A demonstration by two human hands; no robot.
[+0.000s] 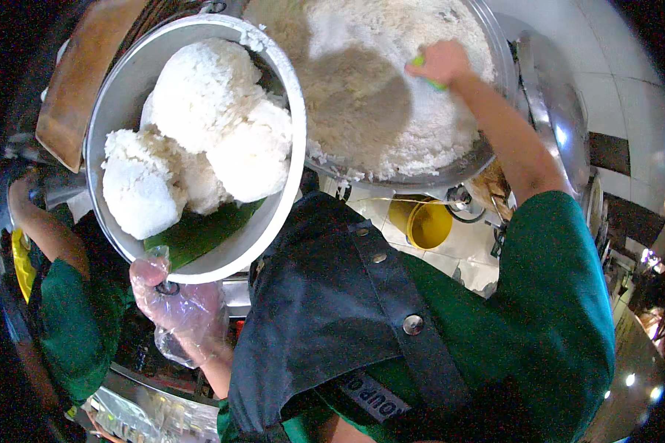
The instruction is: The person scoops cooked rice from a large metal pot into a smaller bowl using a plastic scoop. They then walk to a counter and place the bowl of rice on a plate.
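My left hand (174,299), in a clear plastic glove, grips the near rim of a large round metal pot (294,192), its thumb over the edge. Inside the pot lie several big white clumps of cooked rice (207,96), with a green leaf (207,235) beneath them. My right hand (449,65), bare, reaches over a wide metal pan (504,66) filled with loose, pale, rice-like grains (369,111). Its fingers are closed around a green object (434,84); only small bits show, so its kind is unclear. The pot is tilted toward me, beside the pan.
A brown wooden board (81,88) leans at the far left. Another person's bare arm and green sleeve (74,325) are at the left. Below the pan, a yellow bucket (429,225) stands on the tiled floor. Metal kitchenware (550,111) is close by on the right.
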